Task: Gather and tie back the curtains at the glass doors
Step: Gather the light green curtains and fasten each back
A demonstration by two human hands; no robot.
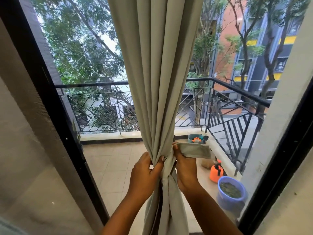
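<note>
A pale grey-green curtain (157, 73) hangs in front of the glass door, bunched into a narrow waist at hand height. A matching fabric tie-back band (194, 150) wraps that waist and sticks out to the right. My left hand (145, 172) grips the gathered folds on the left side, thumb pressed against the band. My right hand (184, 168) holds the band on the right side, fingers curled under its loose end. Below my hands the curtain falls loose between my forearms.
A black door frame (55, 116) runs down the left and another (277, 167) on the right. Beyond the glass lies a tiled balcony with a black railing (237, 92), an orange sprayer (216, 172), a blue bucket (230, 192) and a small teal tub (196, 139).
</note>
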